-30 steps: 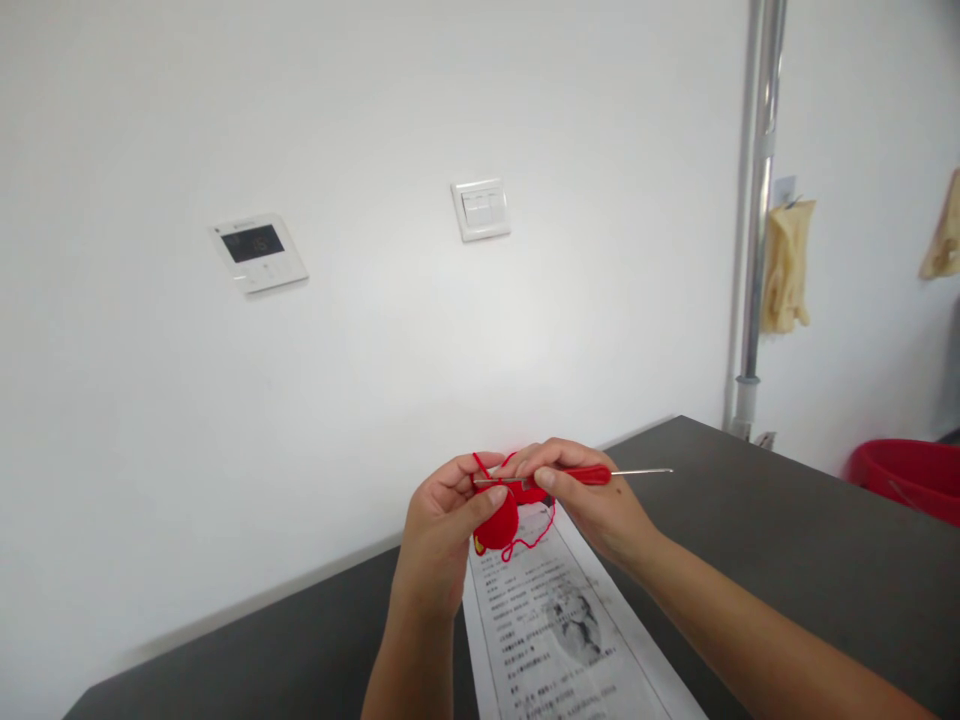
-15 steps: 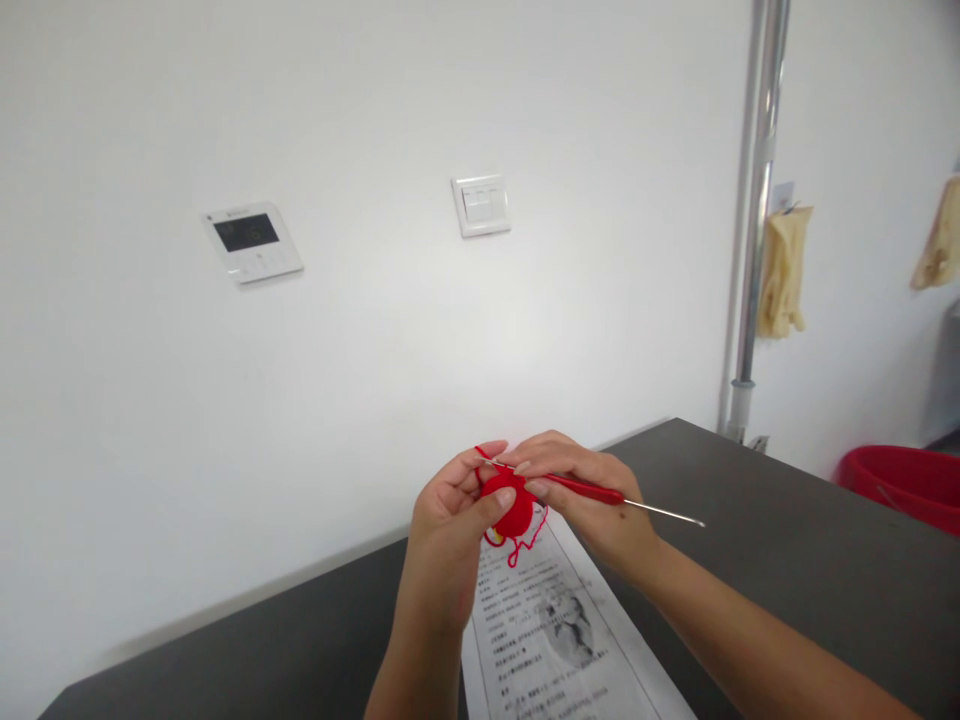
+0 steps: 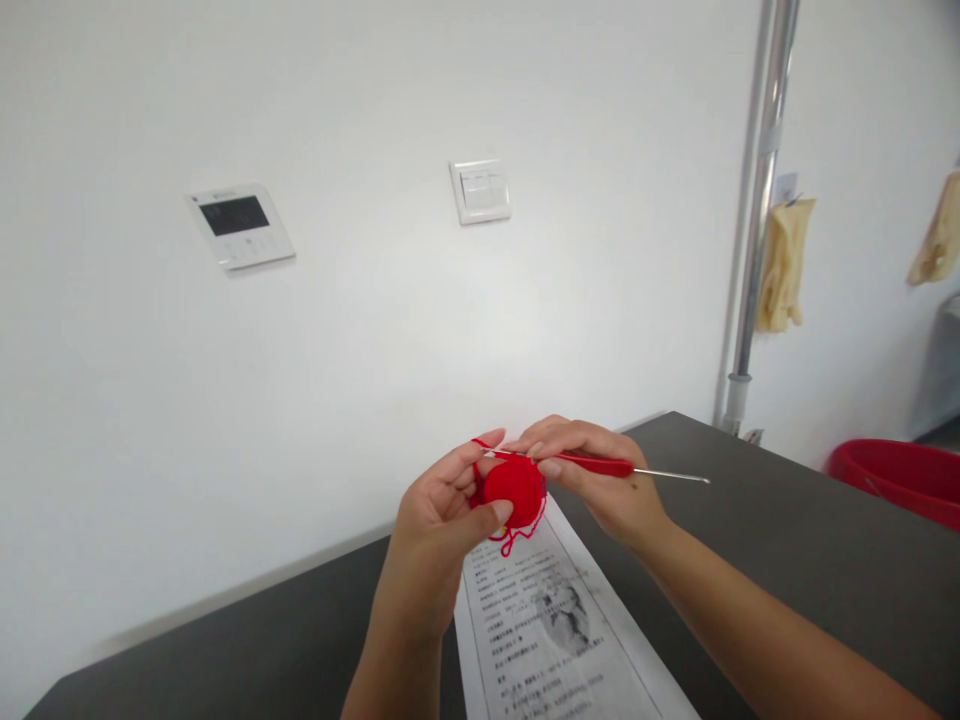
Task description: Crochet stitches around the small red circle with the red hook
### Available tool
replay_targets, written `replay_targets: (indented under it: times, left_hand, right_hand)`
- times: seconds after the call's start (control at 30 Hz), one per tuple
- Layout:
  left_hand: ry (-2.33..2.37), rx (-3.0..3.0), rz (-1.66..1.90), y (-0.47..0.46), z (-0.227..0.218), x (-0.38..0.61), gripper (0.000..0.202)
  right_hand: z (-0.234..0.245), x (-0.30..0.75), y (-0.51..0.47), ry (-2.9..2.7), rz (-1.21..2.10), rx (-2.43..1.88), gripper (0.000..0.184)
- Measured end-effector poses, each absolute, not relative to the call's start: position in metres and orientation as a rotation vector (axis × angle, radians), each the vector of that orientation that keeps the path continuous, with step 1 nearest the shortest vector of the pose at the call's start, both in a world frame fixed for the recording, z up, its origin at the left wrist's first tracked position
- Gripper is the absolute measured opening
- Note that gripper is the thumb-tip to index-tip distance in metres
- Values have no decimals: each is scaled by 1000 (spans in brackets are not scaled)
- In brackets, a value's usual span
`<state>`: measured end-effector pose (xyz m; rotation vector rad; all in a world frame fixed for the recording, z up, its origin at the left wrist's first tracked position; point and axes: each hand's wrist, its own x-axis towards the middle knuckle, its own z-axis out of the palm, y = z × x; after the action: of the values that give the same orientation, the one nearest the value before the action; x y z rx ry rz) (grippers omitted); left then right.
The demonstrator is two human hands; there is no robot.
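A round red crochet piece (image 3: 516, 490) is pinched in my left hand (image 3: 442, 510), its thumb lying across the lower front. Red yarn (image 3: 475, 478) runs over the left fingers, and a loose tail dangles below the piece. My right hand (image 3: 600, 475) grips a crochet hook (image 3: 604, 466) by its red handle. One thin metal end of the hook points left, along the piece's top edge near the left index fingertip; the other sticks out to the right. Whether the tip sits in a stitch I cannot tell.
Beneath my hands a printed sheet (image 3: 540, 640) with a grey picture lies on the dark table (image 3: 315, 640). Behind stands a white wall with a control panel (image 3: 241, 228) and a light switch (image 3: 480, 191). A metal pipe (image 3: 757, 220), hanging gloves (image 3: 785, 265) and a red tub (image 3: 892, 470) are at right.
My right hand has moved slightly right and the hook lies more level. The crochet piece now faces me more fully, showing more of its round front. The view has shifted a little.
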<state>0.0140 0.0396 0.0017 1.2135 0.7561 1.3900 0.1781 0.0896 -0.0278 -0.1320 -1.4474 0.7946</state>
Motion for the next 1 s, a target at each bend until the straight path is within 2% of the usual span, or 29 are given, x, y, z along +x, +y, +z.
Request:
replay_targets:
  times: [0.23, 0.5, 0.77, 1.0]
  left_hand:
    - [874, 1226, 1490, 36, 6, 13, 22]
    - [876, 1264, 1471, 38, 5, 12, 24]
    - [833, 1282, 1435, 40, 6, 4, 18]
    - [851, 1317, 1441, 44, 5, -1, 20]
  right_hand:
    - [-27, 180, 88, -1465, 869, -98, 4]
    - [-26, 180, 86, -1562, 805, -88, 5]
    - [-28, 179, 86, -1552, 757, -96, 6]
    - [-32, 181, 90, -1453, 1011, -131, 7]
